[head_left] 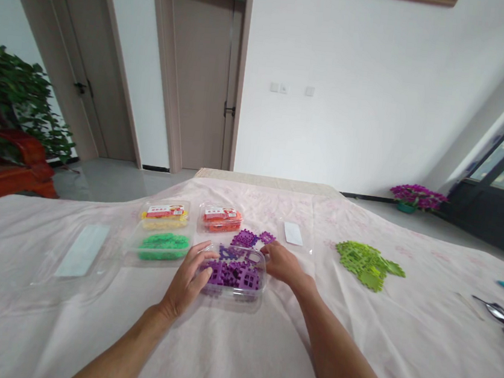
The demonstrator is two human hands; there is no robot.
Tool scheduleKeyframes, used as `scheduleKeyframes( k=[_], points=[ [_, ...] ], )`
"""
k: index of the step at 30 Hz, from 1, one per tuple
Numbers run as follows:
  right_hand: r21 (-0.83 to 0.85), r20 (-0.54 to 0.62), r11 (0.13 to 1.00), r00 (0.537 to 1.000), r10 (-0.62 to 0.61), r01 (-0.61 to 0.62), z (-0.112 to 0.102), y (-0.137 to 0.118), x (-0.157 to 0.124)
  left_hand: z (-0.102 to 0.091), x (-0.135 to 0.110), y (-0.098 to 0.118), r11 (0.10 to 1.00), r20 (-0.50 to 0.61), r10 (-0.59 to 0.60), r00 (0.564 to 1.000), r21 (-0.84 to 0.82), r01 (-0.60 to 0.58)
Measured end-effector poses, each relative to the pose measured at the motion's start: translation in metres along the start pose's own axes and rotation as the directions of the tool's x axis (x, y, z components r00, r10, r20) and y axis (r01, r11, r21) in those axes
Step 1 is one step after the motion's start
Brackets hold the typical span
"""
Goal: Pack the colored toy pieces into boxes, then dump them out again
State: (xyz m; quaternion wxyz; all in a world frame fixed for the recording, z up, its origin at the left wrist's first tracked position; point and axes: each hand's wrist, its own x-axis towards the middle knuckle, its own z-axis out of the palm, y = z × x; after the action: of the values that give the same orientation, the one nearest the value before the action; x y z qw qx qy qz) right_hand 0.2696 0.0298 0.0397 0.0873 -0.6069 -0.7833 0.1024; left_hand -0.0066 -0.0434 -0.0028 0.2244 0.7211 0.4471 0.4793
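A clear plastic box (231, 293) in front of me holds several purple interlocking building pieces (237, 275). My left hand (190, 276) grips its left side, the thumb over the near part of the rim. At the far right corner is my right hand (282, 262), its fingers curled together; what they hold, if anything, is hidden. Just behind the box, more purple pieces (245, 238) lie loose on the cloth, close to the right fingertips.
Left of the box are an open box of green pieces (163, 247), a lidded yellow box (165, 214) and a clear lid (83, 252). A lidded orange-red box (220, 219) stands behind. Rightward are another lid (293, 234), lime-green pieces (366, 264) and glasses (503, 318).
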Motion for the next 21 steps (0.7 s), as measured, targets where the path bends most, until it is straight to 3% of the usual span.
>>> scheduleKeyframes(
  k=[4,6,9,12,17,21],
  points=[
    [0.061,0.092,0.998,0.995,0.029,-0.035,-0.015,0.025,0.005,0.000,0.000,0.000,1.000,0.009,0.010,1.000,0.025,-0.010],
    [0.096,-0.015,0.990,0.995,0.102,-0.100,-0.017,0.035,0.007,0.000,0.000,0.000,0.999,0.007,0.016,1.000,0.040,-0.016],
    [0.114,-0.209,0.969,0.949,0.238,-0.218,-0.010,0.041,0.011,0.000,-0.001,0.000,0.998,0.002,0.021,1.000,0.060,-0.021],
    [0.103,-0.272,0.953,0.913,0.303,-0.286,0.006,0.039,0.017,0.000,0.000,0.000,0.998,0.003,0.026,1.000,0.065,-0.026],
    [0.044,-0.339,0.976,0.916,0.217,-0.215,0.028,0.029,0.025,0.000,0.000,0.000,0.996,0.001,0.022,1.000,0.081,-0.022],
    [0.002,-0.320,0.987,0.935,0.151,-0.159,0.030,0.026,0.034,0.000,0.001,0.000,0.997,0.016,0.021,1.000,0.073,-0.022]
  ],
)
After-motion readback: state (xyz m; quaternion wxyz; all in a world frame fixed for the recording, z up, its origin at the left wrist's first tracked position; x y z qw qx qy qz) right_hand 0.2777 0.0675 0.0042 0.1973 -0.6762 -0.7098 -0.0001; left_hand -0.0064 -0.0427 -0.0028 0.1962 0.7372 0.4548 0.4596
